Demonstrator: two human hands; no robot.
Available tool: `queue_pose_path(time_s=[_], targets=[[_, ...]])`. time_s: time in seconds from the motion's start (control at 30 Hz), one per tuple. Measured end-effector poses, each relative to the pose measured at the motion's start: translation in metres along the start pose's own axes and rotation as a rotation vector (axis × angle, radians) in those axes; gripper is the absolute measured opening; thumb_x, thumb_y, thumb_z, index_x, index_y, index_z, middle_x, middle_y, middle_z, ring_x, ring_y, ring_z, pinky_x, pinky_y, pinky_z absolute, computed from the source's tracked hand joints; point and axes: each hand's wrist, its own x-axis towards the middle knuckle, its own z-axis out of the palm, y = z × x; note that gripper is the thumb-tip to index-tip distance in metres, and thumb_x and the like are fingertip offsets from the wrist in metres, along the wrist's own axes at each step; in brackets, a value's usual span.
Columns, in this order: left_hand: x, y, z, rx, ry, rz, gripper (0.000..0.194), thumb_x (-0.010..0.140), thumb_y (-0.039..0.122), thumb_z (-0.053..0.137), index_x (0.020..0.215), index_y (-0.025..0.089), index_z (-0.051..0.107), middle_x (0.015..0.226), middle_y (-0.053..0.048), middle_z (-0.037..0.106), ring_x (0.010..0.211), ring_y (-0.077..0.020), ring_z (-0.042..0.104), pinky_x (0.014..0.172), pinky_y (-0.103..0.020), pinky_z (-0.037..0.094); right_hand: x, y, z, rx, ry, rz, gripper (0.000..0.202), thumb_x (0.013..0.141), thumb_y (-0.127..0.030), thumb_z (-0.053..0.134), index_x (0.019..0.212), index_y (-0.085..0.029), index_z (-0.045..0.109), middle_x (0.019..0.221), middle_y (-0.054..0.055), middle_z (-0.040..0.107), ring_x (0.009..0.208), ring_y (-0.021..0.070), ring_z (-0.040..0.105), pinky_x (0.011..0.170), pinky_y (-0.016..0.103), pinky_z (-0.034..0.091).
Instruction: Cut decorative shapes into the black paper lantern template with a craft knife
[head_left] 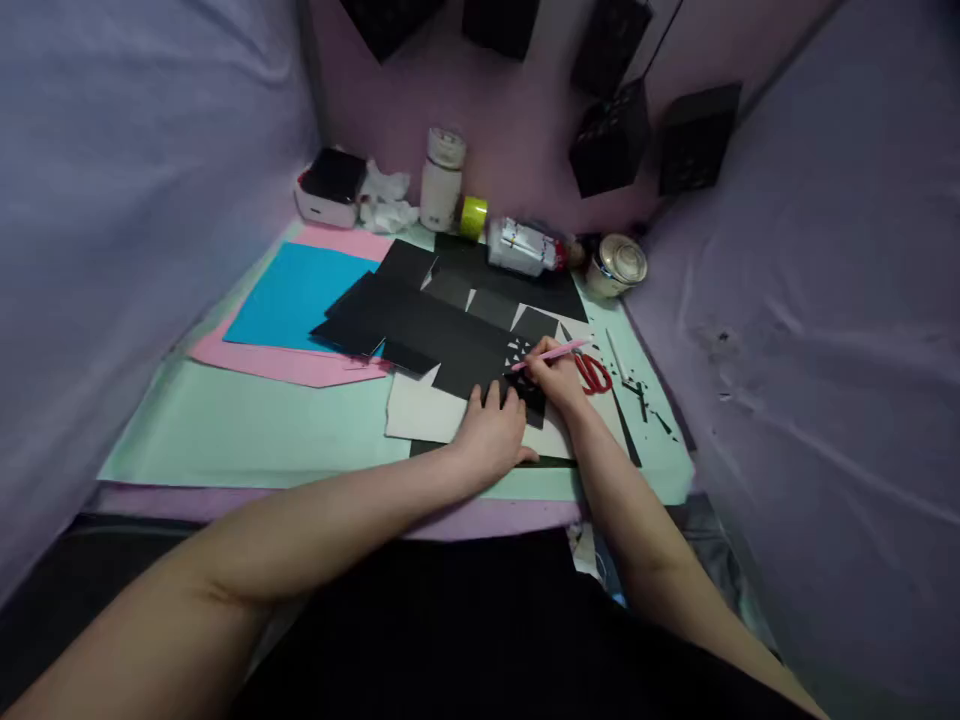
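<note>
My right hand [553,376] is closed around a slim pink pen-like tool [564,350], whose tip touches the right part of a black sheet [450,335]. Small pale cut-out shapes show in the sheet around that tip. My left hand [493,430] lies with fingers spread on the lower edge of the same sheet, holding nothing between them. Under the sheet is a white board [424,410]. Red-handled scissors [592,374] rest just right of my right hand.
Blue paper [289,295] lies over pink paper [262,360] at the left. Along the back stand a white bottle [441,190], yellow tape roll [473,217] and lidded jar [619,265]. Black scraps and a white stick [616,352] lie right. Black boxes [611,140] hang above; curtains flank both sides.
</note>
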Motion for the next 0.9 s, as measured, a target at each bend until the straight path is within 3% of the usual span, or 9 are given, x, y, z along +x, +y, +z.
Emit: queue_pose_path(time_s=[0.33, 0.9], targets=[[0.0003, -0.0002, 0.0011, 0.002, 0.002, 0.002, 0.081, 0.087, 0.063, 0.054, 0.143, 0.005, 0.046, 0.148, -0.021, 0.044, 0.138, -0.0436, 0.033, 0.112, -0.059, 0.028, -0.0025, 0.0001, -0.0016, 0.009, -0.069, -0.009, 0.004, 0.07, -0.022, 0.056, 0.07, -0.022, 0.052, 0.061, -0.005, 0.054, 0.057, 0.0129, 0.048, 0.056, 0.026, 0.039], [-0.0004, -0.0001, -0.0001, 0.004, 0.0, 0.001, 0.08, 0.088, 0.063, 0.054, 0.143, 0.005, 0.046, 0.148, -0.021, 0.044, 0.138, -0.0437, 0.034, 0.112, -0.059, 0.029, -0.0024, -0.0051, 0.0009, 0.031, -0.088, 0.016, 0.008, 0.072, -0.026, 0.057, 0.07, -0.022, 0.051, 0.056, -0.006, 0.052, 0.052, 0.0116, 0.047, 0.052, 0.025, 0.039]])
